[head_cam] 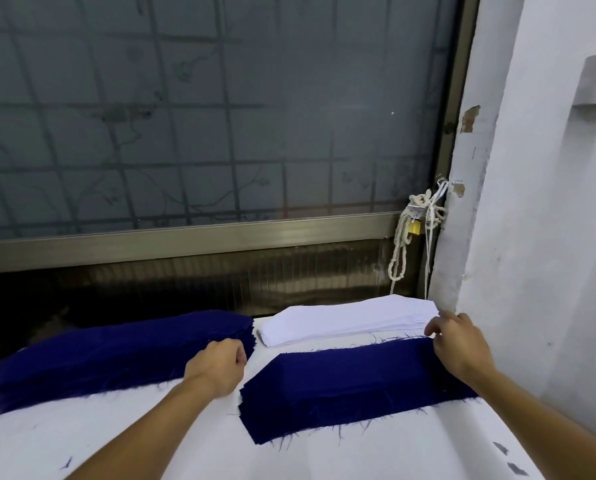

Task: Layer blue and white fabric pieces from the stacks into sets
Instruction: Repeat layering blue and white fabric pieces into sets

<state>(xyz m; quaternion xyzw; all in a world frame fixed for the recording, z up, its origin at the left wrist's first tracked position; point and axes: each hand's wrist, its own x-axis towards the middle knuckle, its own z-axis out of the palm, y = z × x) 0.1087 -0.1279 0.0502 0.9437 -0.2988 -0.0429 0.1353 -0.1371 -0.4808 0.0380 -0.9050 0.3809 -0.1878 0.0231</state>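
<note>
A: Step in hand?
B: Picking white. Right grip [459,341] at rt end of white stack [345,322], pinch unclear; left grip [220,362] curled at blue stack [109,355], left of it, hold unclear.
A: Next?
B: Prob. one white pc squared onto blue pile [352,386] in front of it.

Only the person's two arms show, both bare from the wrist back to the edge of the frame: the left forearm [133,434] comes in at the bottom edge left of centre, the right forearm [549,410] at the lower right corner. Each ends in a bare hand, the left hand [220,367] near the middle of the lower half, the right hand [457,344] further right and slightly higher. Both forearms look slim and smooth, broadening toward the frame edge.
</note>
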